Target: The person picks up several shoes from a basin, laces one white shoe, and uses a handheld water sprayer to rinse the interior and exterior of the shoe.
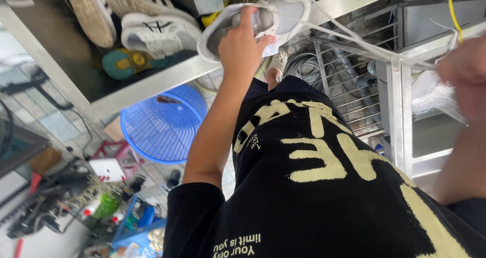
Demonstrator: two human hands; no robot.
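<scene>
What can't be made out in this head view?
- Right hand: motion-blurred and cut by the right edge; its grip on the lace is unclear.
- White sneaker: the left hand covers its middle.
- Shoes on the table: the top edge crops them.
- Floor clutter, bottom left: too small to identify.

The right hand (468,73) is blurring at the frame's right edge, so its grip on the white lace (364,45) is not showing. The left hand (242,44) is covering the middle of the white sneaker (263,20). The top edge is cutting off the shoes on the shelf (152,28). The floor clutter (76,197) is reading too small to identify.
</scene>
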